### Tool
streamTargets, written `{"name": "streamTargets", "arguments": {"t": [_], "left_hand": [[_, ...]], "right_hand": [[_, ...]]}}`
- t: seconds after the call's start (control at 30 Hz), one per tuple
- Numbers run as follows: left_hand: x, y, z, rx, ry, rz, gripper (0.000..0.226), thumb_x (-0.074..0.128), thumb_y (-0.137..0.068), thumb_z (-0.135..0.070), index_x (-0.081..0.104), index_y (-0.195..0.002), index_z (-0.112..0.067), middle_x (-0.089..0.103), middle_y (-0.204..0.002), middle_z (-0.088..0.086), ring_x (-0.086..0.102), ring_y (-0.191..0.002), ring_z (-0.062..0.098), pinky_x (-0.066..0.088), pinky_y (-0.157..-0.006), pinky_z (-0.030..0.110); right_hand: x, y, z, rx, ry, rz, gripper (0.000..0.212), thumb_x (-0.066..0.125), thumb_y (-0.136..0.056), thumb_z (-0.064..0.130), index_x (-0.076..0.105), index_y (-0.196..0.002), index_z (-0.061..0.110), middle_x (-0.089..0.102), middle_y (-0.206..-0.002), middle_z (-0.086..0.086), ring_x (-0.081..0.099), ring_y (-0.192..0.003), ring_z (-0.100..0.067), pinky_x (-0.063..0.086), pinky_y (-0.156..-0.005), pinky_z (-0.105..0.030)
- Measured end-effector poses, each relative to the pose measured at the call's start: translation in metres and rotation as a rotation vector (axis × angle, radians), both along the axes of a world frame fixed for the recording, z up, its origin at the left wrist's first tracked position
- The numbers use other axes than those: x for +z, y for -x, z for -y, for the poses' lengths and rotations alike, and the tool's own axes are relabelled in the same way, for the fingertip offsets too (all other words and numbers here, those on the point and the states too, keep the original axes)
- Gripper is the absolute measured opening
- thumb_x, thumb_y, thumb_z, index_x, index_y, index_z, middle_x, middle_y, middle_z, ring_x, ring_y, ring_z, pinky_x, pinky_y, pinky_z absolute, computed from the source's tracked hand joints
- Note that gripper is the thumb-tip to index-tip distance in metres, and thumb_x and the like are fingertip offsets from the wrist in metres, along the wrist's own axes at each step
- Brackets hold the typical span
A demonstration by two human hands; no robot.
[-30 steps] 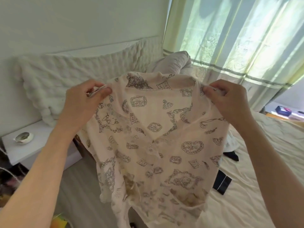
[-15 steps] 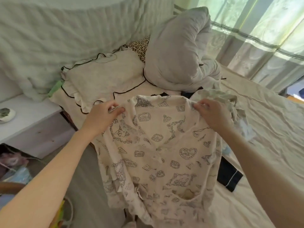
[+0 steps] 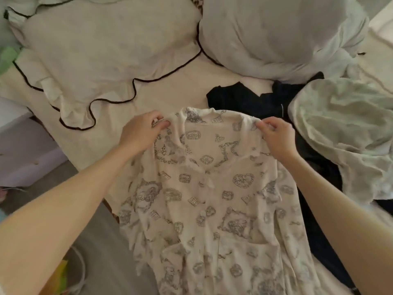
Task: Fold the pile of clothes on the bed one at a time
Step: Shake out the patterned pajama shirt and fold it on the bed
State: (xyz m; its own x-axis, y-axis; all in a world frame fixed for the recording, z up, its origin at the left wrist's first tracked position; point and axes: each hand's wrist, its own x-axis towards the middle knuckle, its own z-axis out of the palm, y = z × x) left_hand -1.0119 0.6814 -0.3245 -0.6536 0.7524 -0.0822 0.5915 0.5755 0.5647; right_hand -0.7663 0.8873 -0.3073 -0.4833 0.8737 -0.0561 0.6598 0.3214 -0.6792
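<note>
While the printed shirt [image 3: 212, 199] is spread at six o'clock over the bed [image 3: 170, 90] edge, its shoulders are pinched by the left hand [image 3: 141, 133] and right hand [image 3: 276, 137]; dark clothes [image 3: 244, 99] are piled at one o'clock beyond.

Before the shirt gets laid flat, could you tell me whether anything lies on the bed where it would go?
Partly: dark clothes lie just beyond the shirt and along its right side. The sheet toward the pillow is bare.

left hand [image 3: 140, 133], right hand [image 3: 276, 137] pinching printed shirt [image 3: 212, 199] shoulders, bed [image 3: 170, 88]
</note>
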Motion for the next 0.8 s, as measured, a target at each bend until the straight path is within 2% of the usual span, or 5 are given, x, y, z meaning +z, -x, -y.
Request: {"name": "streamTargets", "arguments": {"t": [0.23,0.37,0.47,0.6,0.8], "left_hand": [[-0.083,0.021,-0.044,-0.042,0.009,0.118,0.031,0.052,-0.093,-0.04,0.061,-0.113,-0.019,0.054,-0.105,0.002,0.051,-0.097,0.017,0.039,-0.082,0.031],[-0.115,0.01,-0.015,0.033,0.114,0.195,0.042,0.045,-0.098,-0.026,0.043,-0.137,-0.012,0.043,-0.136,0.016,0.039,-0.127,0.028,0.03,-0.107,0.037],[-0.123,0.001,0.021,0.097,0.097,0.167,0.04,0.045,-0.098,-0.023,0.044,-0.136,-0.012,0.045,-0.133,0.014,0.04,-0.123,0.026,0.03,-0.104,0.035],[-0.13,-0.001,0.065,0.253,0.059,0.218,0.038,0.046,-0.097,-0.033,0.049,-0.13,-0.014,0.054,-0.116,-0.005,0.049,-0.104,0.014,0.038,-0.086,0.026],[-0.153,-0.019,0.131,0.393,0.114,0.511,0.019,0.049,-0.094,-0.037,0.054,-0.109,-0.025,0.055,-0.089,-0.023,0.051,-0.081,-0.008,0.036,-0.062,0.01]], "right_hand": [[-0.086,0.022,-0.03,-0.133,0.088,0.078,0.028,0.045,-0.093,0.038,0.065,-0.093,0.02,0.06,-0.09,-0.002,0.054,-0.082,-0.014,0.046,-0.079,-0.036],[-0.11,0.021,0.003,-0.046,-0.089,0.28,0.046,0.034,-0.101,0.034,0.041,-0.14,0.012,0.039,-0.145,-0.012,0.031,-0.136,-0.027,0.024,-0.113,-0.043],[-0.116,0.023,0.059,0.232,-0.213,0.35,0.048,0.037,-0.101,0.029,0.035,-0.145,0.01,0.027,-0.153,-0.015,0.017,-0.145,-0.031,0.005,-0.118,-0.049],[-0.131,0.037,0.134,0.561,-0.21,0.335,0.047,0.043,-0.097,0.031,0.045,-0.14,0.01,0.032,-0.151,-0.017,0.023,-0.142,-0.036,0.009,-0.115,-0.057],[-0.178,0.038,0.187,0.663,-0.115,0.486,0.054,0.033,-0.1,0.046,0.025,-0.149,0.025,0.006,-0.158,-0.002,0.0,-0.146,-0.025,-0.004,-0.117,-0.052]]}}
